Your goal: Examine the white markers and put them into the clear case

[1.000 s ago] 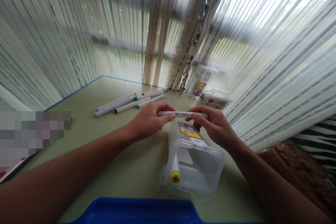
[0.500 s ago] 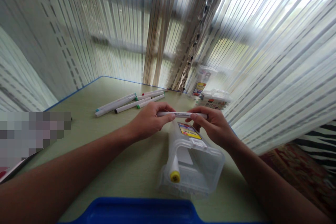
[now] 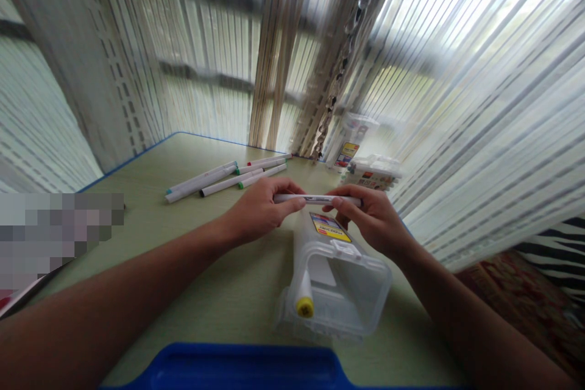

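Note:
Both hands hold one white marker (image 3: 315, 198) level above the green table (image 3: 196, 268). My left hand (image 3: 262, 207) pinches its left end, fingers closed round it. My right hand (image 3: 370, 216) grips its right end the same way. Right beneath them lies a clear plastic marker box (image 3: 347, 292) with a yellow and red label, and a yellow-capped marker (image 3: 304, 298) rests inside it. Several loose white markers (image 3: 223, 180) lie on the table beyond my left hand.
A second clear box (image 3: 375, 172) and a small labelled container (image 3: 348, 147) stand at the back right by the vertical blinds (image 3: 457, 103). A blue tray edge (image 3: 242, 368) sits at the near edge. A striped cushion (image 3: 553, 256) lies at right.
Both hands and the marker stay where they were. Only the blinds at the left have shifted in view.

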### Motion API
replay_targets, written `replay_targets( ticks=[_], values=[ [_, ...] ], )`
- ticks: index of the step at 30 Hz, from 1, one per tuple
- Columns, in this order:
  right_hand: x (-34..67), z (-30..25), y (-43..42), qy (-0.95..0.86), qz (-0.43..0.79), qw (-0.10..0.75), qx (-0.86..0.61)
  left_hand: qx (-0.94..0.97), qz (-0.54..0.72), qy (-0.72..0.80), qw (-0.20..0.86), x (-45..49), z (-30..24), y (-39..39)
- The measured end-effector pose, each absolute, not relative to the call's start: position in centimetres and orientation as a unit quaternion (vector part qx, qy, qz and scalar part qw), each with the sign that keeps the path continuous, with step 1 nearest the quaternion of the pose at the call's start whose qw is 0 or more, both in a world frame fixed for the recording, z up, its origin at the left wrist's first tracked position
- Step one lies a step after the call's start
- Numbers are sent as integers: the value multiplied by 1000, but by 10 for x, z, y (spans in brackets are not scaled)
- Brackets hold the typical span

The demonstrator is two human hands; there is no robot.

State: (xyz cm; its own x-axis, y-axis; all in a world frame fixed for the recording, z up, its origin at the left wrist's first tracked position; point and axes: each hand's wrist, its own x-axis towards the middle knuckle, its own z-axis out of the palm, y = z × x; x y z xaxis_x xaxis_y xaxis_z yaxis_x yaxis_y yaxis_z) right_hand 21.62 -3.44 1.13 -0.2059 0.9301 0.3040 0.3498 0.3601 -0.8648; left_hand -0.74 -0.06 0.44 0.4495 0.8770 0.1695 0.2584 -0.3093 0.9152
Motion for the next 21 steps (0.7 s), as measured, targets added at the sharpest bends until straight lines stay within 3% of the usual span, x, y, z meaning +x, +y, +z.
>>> replay_targets(
  ticks=[21],
  values=[
    [215,12,-36,-702,331,426,-464,736,350,388,431,-8,3,-1]
  ],
)
